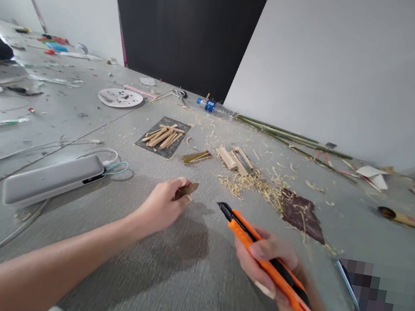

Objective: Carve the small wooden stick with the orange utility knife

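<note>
My left hand (166, 201) is closed round a small brown pointed piece (187, 190), perhaps bamboo; its tip sticks out past my fingers. In my right hand (265, 258) is an orange and black utility knife (271, 270), its dark tip aimed up and left toward that piece, with a gap between them. Beyond my hands, several pale wooden sticks (165, 136) lie piled on a dark grey sheet (152, 147). A few greenish-brown strips (196, 157) rest to their right, then split pale bamboo pieces (236, 160) among curly shavings (240, 186).
A grey power bank (54, 180) with cables lies at left. Farther off are a spotted white disc (120, 98), a plastic bottle (211, 105) and long green bamboo poles (294, 135) along the wall. A dark brown sheet (303, 215) and a bamboo tube (400, 216) lie at right.
</note>
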The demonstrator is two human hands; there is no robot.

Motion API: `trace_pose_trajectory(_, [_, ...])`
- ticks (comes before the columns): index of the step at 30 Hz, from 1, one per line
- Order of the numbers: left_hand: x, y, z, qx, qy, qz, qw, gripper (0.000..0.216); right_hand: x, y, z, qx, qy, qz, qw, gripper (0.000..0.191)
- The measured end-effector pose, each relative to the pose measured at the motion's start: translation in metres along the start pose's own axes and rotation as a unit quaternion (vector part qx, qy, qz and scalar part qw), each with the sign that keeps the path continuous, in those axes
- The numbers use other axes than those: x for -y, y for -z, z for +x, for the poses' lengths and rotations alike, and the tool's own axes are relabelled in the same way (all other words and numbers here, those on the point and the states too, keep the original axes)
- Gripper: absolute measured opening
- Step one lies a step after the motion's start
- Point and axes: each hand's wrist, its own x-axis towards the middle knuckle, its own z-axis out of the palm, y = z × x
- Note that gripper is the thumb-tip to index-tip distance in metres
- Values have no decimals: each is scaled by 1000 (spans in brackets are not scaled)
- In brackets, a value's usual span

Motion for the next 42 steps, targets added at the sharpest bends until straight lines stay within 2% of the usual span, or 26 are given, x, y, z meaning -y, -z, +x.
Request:
trace_pose_trajectory(2, [1,0,0,-1,-2,-2,1000,17,-1,2,-4,47,-11,37,998,45])
trace_pose_trajectory(4, [0,0,-1,-7,-3,-3,1000,18,0,-1,-4,49,-2,71,996,43])
trace_pose_trajectory(6, [0,-1,-2,-13,-6,-7,1000,17,3,-7,1,-3,28,80,996,43])
trace_pose_trajectory(8, [0,-2,-3,-16,-10,-15,1000,15,6,-14,12,-82,63,71,992,42])
trace_pose_trajectory(11, [0,-4,-5,-17,-10,-29,999,9,9,-21,32,-161,125,116,972,32])
trace_pose_trajectory(14, [-1,-4,-7,-9,-6,-46,999,8,7,-22,44,-194,168,151,955,21])
trace_pose_trajectory(16, [-3,-4,-7,0,-5,-57,998,8,3,-23,46,-220,163,107,956,19])
trace_pose_trajectory(18, [-5,-4,-7,8,-4,-67,998,10,1,-24,47,-286,150,-31,946,19])
trace_pose_trajectory(19, [-7,-4,-8,10,-3,-71,997,12,0,-26,47,-330,144,-131,924,18])
trace_pose_trajectory(20, [-8,-4,-8,11,-2,-74,997,12,-1,-27,48,-370,137,-238,887,16])
trace_pose_trajectory(22, [-9,-3,-8,14,1,-78,997,11,-1,-30,50,-428,114,-415,795,16])
trace_pose_trajectory(23, [-10,-3,-8,17,3,-79,997,10,-1,-31,51,-446,101,-468,756,18])
trace_pose_trajectory(24, [-10,-3,-9,22,7,-81,996,10,-2,-31,52,-455,89,-499,732,20])
trace_pose_trajectory(25, [-10,-2,-9,31,11,-82,996,12,-2,-31,53,-458,76,-514,721,23])
trace_pose_trajectory(27, [-12,-1,-10,54,22,-88,994,16,-2,-30,54,-458,58,-519,719,27])
trace_pose_trajectory(31, [-17,3,-13,99,32,-116,988,24,-3,-28,52,-434,42,-518,736,29])
trace_pose_trajectory(37, [-26,5,-19,110,26,-130,985,25,-2,-29,51,-391,39,-523,756,20])
trace_pose_trajectory(42, [-25,4,-17,109,18,-127,986,32,-3,-29,53,-383,41,-539,749,18])
